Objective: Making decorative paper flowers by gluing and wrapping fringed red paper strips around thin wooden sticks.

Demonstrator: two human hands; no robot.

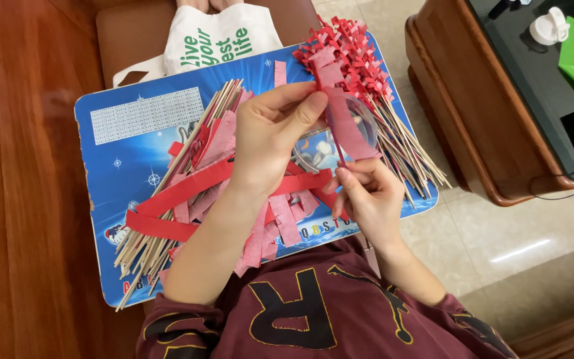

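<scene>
Paper strip [348, 126] feels thin, soft and easy to tear. Your left hand [270, 136] pinches its top above the blue board [134, 143]; your right hand [367, 193] pinches the stick [341, 159] below. Hold gently near the ends.

Head view: bright, even indoor light, colours saturated. Pale glare streak on the tiled floor [519, 251] at lower right; softer sheen on the polished wooden surface [21, 166] at left, and a highlight along the rounded edge of the wooden table [463, 143]. Shadows soft and short under the left hand [270, 136] and right hand [367, 196] on the blue board [117, 166]. Focus sharp at centre. Straight edges bow slightly toward the frame corners. No motion blur visible.
</scene>
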